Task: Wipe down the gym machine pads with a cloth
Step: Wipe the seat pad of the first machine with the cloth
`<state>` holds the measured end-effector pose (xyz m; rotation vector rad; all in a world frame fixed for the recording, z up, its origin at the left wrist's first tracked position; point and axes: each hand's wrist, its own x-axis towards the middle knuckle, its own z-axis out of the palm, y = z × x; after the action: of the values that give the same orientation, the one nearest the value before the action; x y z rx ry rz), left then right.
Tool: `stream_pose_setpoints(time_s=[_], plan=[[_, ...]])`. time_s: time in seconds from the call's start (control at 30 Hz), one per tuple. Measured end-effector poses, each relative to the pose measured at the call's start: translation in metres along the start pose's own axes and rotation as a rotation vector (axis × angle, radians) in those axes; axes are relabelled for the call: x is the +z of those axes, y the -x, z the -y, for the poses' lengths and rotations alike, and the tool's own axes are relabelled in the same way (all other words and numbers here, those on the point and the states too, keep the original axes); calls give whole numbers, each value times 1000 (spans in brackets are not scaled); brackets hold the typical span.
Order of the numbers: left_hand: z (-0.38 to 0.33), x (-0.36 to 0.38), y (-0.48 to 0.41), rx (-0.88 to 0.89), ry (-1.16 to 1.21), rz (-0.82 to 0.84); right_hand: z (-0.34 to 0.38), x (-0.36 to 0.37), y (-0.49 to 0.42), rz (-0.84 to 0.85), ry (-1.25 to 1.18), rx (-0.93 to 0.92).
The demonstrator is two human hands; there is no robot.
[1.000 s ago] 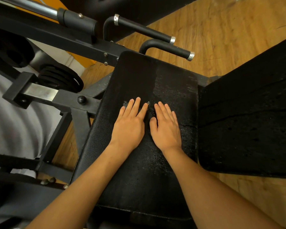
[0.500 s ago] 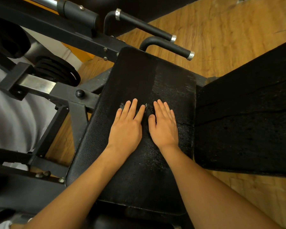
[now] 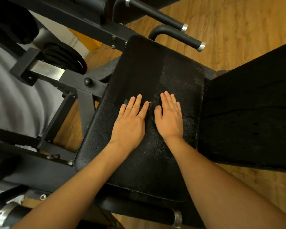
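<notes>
Both palms are down. My left hand [image 3: 129, 128] lies flat on the seat pad [image 3: 139, 63], fingers straight and slightly spread, gripping nothing that I can see. My right hand [image 3: 169, 119] lies just beside it, also flat and released, its thumb tucked in toward the left hand's index finger. All the fingers point away from me, along the seat pad's long axis, which runs from the near edge under my forearms to the far, rounded end.

Two small pale flecks [image 3: 126, 101] peek out at the left fingertips. I cannot tell whether they belong to a cloth pressed under the palms; black on black hides it. Ahead of the left hand the seat pad looks smoother and darker, while under the right hand it is rough, cracked and speckled.

Right of the seat pad, a second black pad [image 3: 254, 116] is cut off by the picture's edge. Beyond the seat pad's far end are two black handles [image 3: 180, 36] with silver caps. Left of it runs the black steel frame [image 3: 82, 83], with stacked weight plates [image 3: 64, 58] behind. A blurred grey surface [image 3: 15, 104] further left is hard to make out. A wooden floor [image 3: 238, 30] shows underneath.
</notes>
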<state>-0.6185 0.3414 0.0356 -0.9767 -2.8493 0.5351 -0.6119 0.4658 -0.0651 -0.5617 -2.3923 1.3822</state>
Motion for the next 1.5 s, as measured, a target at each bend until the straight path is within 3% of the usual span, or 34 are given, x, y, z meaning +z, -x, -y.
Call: stream_pose_setpoints(time_s=[0.5, 0.67, 0.8, 0.97, 1.07, 1.2, 1.3, 1.37, 1.5], plan=[[11, -3, 94, 43, -68, 86, 2, 0, 0, -13, 2, 7], [11, -5, 91, 70, -84, 124, 2, 1, 0, -14, 5, 9], [14, -20, 84, 59, 48, 169, 2, 1, 0, -22, 7, 0], [36, -38, 52, 93, 105, 91, 0, 1, 0, -8, 8, 1], [63, -45, 14, 74, 99, 39, 9, 1, 3, 6, -32, 91], [92, -47, -41, 106, 23, 76, 58, -2, 43, -84, -261, 305], [97, -42, -69, 126, -37, 109, 104, 1, 116, -99, -337, 215], [98, -40, -77, 131, -41, 104, 121, 5, 152, 46, -273, 88], [98, -38, -77, 131, -13, 93, 126, 5, 140, 148, -183, -50]])
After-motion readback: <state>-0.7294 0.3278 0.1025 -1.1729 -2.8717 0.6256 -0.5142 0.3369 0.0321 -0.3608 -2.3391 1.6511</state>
